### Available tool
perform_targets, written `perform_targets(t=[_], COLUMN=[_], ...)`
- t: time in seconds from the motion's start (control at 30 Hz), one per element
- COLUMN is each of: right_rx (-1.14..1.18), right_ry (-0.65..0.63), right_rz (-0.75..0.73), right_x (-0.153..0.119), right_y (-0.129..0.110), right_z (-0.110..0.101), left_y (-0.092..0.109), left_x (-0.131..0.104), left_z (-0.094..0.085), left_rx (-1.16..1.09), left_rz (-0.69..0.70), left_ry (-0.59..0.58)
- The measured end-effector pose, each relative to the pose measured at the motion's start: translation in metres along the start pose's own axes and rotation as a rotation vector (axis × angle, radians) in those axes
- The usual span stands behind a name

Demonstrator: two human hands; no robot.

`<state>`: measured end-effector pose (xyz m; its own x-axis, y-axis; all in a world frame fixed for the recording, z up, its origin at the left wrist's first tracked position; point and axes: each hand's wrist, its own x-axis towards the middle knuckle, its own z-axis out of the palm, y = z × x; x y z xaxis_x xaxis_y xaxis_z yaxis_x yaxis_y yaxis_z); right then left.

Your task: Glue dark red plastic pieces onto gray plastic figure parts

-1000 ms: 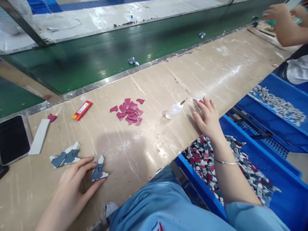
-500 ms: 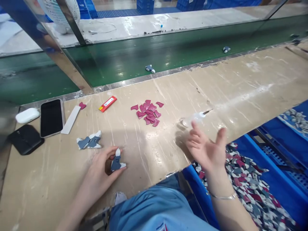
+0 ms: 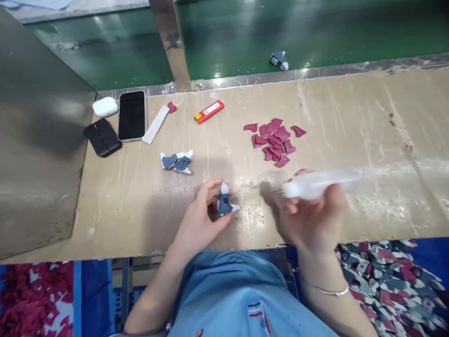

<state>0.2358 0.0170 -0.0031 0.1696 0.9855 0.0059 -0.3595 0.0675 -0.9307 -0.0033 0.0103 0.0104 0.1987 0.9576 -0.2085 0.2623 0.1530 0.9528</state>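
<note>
Between the thumb and fingers of my left hand (image 3: 201, 217) is a blue-and-white piece (image 3: 225, 201), held just above the tan table (image 3: 115, 210). My right hand (image 3: 312, 215) grips a translucent white bottle (image 3: 319, 183), whose thin dark tip points left toward that piece; bottle and fingers are blurred. A pile of flat maroon pieces (image 3: 275, 140) lies beyond and between the hands. Left of it, a few more blue-and-white pieces (image 3: 177, 162) rest on the table.
A phone (image 3: 132, 116), white case (image 3: 105, 107), black object (image 3: 103, 137), white strip (image 3: 155, 124) and red packet (image 3: 209, 112) lie at the back left. Behind runs a green belt (image 3: 228, 42). Bins of parts (image 3: 393, 281) stand below the front edge.
My right hand, open before, has taken hold of the bottle, lifted it and turned its tip leftward. The view has swung left and down. My left hand still holds its piece.
</note>
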Motion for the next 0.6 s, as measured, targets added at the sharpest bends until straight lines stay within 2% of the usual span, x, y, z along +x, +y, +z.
perform_targets(t=[0.07,0.17,0.23,0.53,0.6], right_rx=[-0.154,-0.319,-0.358,-0.457,-0.433], right_ry=[-0.012,0.081,0.113,0.092,0.006], right_rz=[-0.098,-0.189,-0.204,-0.219,-0.154], right_x=[-0.017,-0.031,-0.035,-0.035,-0.037], right_y=[0.016,0.032,0.035,0.033,0.037], right_z=[0.023,0.036,0.035,0.032,0.024], left_y=[-0.001,0.0,0.001,0.003,0.003], left_x=[0.0,-0.001,-0.001,-0.004,-0.005], left_z=[-0.001,-0.001,-0.001,0.001,0.001], left_rx=[-0.01,-0.032,-0.037,-0.043,-0.058], left_rz=[-0.004,-0.016,-0.025,-0.026,-0.03], left_ry=[-0.006,-0.009,-0.007,-0.009,-0.008])
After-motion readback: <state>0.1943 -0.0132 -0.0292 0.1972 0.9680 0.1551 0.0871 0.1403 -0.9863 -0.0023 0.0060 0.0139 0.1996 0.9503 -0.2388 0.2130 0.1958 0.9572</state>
